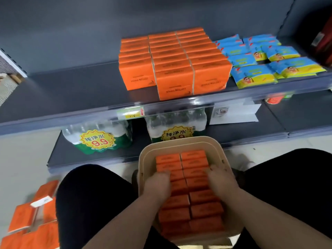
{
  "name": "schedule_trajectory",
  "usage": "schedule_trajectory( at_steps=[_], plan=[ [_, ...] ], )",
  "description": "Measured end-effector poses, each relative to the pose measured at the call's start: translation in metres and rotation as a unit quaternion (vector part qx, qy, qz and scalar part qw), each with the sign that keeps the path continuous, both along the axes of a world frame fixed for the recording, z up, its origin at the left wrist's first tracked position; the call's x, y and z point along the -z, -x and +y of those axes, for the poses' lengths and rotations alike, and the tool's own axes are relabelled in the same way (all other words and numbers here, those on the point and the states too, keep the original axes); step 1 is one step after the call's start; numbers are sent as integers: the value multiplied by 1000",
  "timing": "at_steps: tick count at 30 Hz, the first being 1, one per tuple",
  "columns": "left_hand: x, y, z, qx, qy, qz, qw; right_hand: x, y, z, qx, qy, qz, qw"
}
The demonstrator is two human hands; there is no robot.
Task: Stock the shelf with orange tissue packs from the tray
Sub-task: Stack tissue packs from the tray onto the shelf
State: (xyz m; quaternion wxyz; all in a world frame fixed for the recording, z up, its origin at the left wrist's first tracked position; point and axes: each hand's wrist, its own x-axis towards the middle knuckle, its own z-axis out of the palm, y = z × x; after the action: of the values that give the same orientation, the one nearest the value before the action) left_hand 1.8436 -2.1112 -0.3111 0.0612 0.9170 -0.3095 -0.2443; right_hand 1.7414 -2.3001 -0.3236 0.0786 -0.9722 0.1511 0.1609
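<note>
A beige rectangular plastic tray (179, 141) was found filled with two rows of orange tissue packs (195, 164). The left hand (158, 184) and right hand (221, 180) were laid on them, fingers bent; grip undetermined.

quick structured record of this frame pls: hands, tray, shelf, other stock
left hand: in the tray, fingers curled over the left column of tray packs
right hand: in the tray, fingers curled over the right column
tray: beige, between the knees, two columns of orange packs
shelf: three rows of shelf packs
right of those: blue wipe packs
lower shelf: water bottle packs
floor, left: floor packs, orange
</note>
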Motion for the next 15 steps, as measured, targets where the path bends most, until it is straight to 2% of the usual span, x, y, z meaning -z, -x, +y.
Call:
schedule_trajectory(
  at_steps=[6,12,15],
  plan=[
    [28,0,-4,-10,-39,30,999,22,-13,3,-6,-13,24,1000],
    [36,-14,-7,-113,18,46,992,46,-27,9,-4,-28,59,998],
    [40,-15,-9,-136,28,56,989,52,-28,12,-10,-4,79,997]
  ],
)
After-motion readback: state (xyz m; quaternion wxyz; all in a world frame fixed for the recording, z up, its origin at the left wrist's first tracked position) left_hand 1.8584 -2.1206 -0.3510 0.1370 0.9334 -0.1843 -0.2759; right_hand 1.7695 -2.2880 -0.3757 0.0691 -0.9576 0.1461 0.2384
